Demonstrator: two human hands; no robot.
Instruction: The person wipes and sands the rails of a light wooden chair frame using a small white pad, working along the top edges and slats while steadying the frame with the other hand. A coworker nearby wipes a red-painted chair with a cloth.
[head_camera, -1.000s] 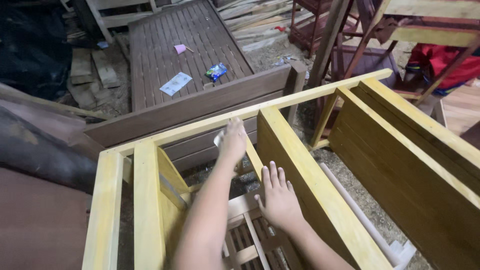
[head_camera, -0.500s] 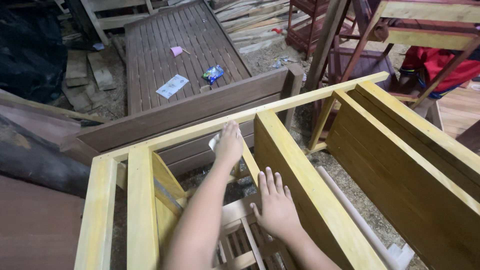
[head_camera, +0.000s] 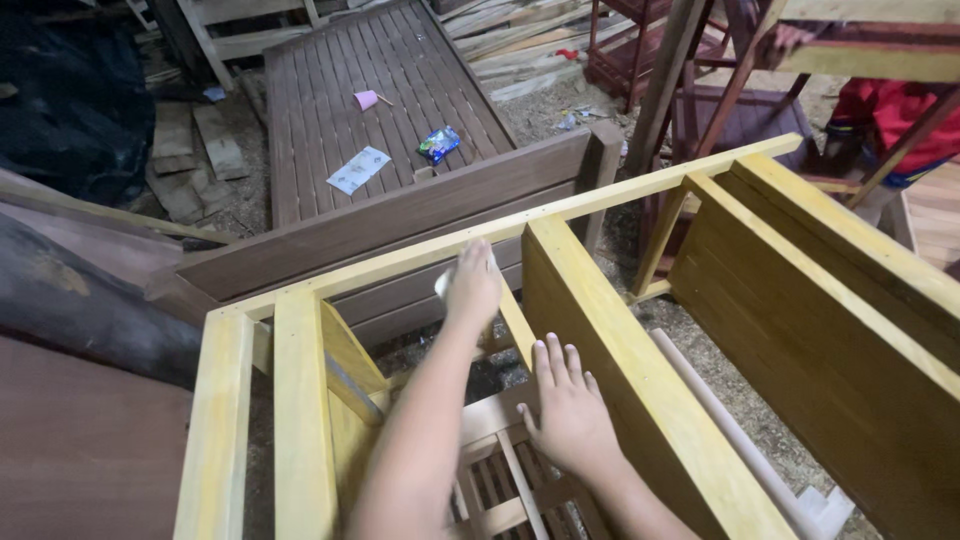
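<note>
Head view first and only: your left hand (head_camera: 472, 283) sits at about twelve o'clock from your body, its grip clenched on a small white pad (head_camera: 443, 283) that shows only at the hand's left edge, too hidden to tell whether it is paper or cloth. The pad presses on the long top rail (head_camera: 640, 187) of the yellow wooden frame (head_camera: 300, 420), just left of the joint where the wide yellow panel (head_camera: 640, 370) meets it. That rail's long axis runs from eight o'clock up to two o'clock, so it stretches away on both sides of the pad.

Your right hand (head_camera: 570, 410) lies nearer you, at roughly five o'clock from the left hand, fingers spread and released, flat against the panel's left face and above the pale slats (head_camera: 500, 480) inside the frame. It holds nothing. The left hand is plainly the closer one to the rail.

Beyond the rail stands a dark brown slatted bed frame (head_camera: 380, 90) carrying a paper sheet (head_camera: 358, 169), a pink cup (head_camera: 366, 99) and a blue wrapper (head_camera: 438, 144). Sawdust covers the floor (head_camera: 700, 350), and timber offcuts crowd the far side.
</note>
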